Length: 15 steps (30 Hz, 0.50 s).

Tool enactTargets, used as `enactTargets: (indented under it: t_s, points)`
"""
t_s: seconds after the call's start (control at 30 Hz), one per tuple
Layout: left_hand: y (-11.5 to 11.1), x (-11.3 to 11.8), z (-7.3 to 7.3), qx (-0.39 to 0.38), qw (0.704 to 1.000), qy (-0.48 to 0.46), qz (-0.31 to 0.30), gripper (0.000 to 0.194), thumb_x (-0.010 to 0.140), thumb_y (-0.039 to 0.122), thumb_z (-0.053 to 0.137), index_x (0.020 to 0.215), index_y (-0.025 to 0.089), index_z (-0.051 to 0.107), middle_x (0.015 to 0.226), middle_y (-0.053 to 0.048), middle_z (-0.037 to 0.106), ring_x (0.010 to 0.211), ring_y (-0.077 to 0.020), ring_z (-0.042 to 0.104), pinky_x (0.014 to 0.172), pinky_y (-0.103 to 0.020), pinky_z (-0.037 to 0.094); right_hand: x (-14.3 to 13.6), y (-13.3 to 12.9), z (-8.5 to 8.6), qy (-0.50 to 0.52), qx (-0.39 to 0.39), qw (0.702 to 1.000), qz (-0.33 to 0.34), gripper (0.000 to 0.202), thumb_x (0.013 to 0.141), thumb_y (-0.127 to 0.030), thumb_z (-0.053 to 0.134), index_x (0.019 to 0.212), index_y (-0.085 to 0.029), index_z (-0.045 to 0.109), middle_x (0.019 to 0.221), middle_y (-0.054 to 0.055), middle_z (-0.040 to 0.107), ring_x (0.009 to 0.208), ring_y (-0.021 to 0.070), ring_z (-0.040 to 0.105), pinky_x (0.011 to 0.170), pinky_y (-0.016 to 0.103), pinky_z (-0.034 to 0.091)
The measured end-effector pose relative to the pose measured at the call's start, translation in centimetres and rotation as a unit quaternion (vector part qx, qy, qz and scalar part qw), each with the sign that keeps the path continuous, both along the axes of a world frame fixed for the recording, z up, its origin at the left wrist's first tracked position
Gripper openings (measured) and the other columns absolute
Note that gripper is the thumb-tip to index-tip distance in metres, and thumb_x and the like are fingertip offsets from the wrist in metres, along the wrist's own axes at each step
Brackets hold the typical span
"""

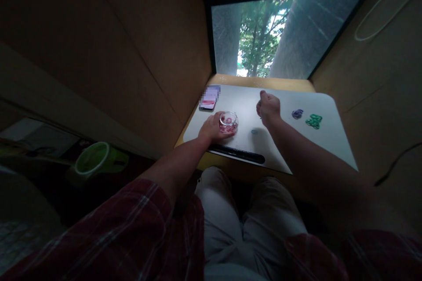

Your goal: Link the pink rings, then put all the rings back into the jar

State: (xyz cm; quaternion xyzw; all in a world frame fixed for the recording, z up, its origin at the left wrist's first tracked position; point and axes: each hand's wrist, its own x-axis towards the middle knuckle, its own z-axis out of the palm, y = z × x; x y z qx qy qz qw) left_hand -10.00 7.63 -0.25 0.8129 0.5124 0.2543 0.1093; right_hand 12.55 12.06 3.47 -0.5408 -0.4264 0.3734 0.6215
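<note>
My left hand (213, 128) is wrapped round the side of a clear glass jar (233, 119), which stands on a white board (244, 96). Small reddish-pink rings (227, 129) lie inside the jar. Raised above the board, my right hand (270, 107) has its fingers curled closed; what they hold, if anything, is hidden. Below that hand a small bluish item (254, 131) lies on the board, too small to name. To its right are a pile of purple bands (297, 114) and a pile of green bands (314, 121).
A phone (210, 98) lies at the board's back left corner. Along the front edge runs a black bar (237, 153). Wooden walls flank the table, with a window (263, 35) behind it. A green bin (108, 158) stands low at left.
</note>
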Motion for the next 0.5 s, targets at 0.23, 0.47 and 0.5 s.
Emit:
enactTargets:
  t_s: [0.23, 0.47, 0.5]
  points:
    - [-0.1, 0.0, 0.4, -0.015, 1.000, 0.000, 0.008, 0.087, 0.061, 0.059, 0.078, 0.132, 0.023, 0.043, 0.118, -0.008, 0.062, 0.106, -0.0267, 0.059, 0.096, -0.039, 0.047, -5.3, 1.1, 4.0, 0.042, 0.054, 0.995, 0.073, 0.048, 0.094, -0.065, 0.037, 0.067, -0.026, 0.031, 0.042, -0.009, 0.034, 0.032, 0.0067, 0.028, 0.033, 0.021, 0.021]
    - [-0.1, 0.0, 0.4, -0.017, 1.000, 0.004, 0.014, 0.088, 0.060, 0.063, 0.077, 0.131, 0.022, 0.045, 0.117, -0.008, 0.062, 0.106, -0.0270, 0.059, 0.093, -0.039, 0.048, -10.4, 1.3, 3.8, 0.040, 0.057, 0.994, 0.085, 0.055, 0.090, -0.075, 0.031, 0.064, -0.026, 0.031, 0.042, -0.007, 0.035, 0.033, 0.0081, 0.031, 0.034, 0.023, 0.024]
    - [-0.1, 0.0, 0.4, -0.016, 1.000, 0.005, 0.017, 0.089, 0.060, 0.063, 0.077, 0.131, 0.022, 0.045, 0.117, -0.008, 0.062, 0.106, -0.0271, 0.059, 0.093, -0.039, 0.048, -10.6, 1.2, 3.5, 0.026, 0.055, 0.993, 0.099, 0.056, 0.089, -0.075, 0.030, 0.064, -0.026, 0.031, 0.042, -0.007, 0.035, 0.033, 0.0081, 0.031, 0.034, 0.023, 0.025]
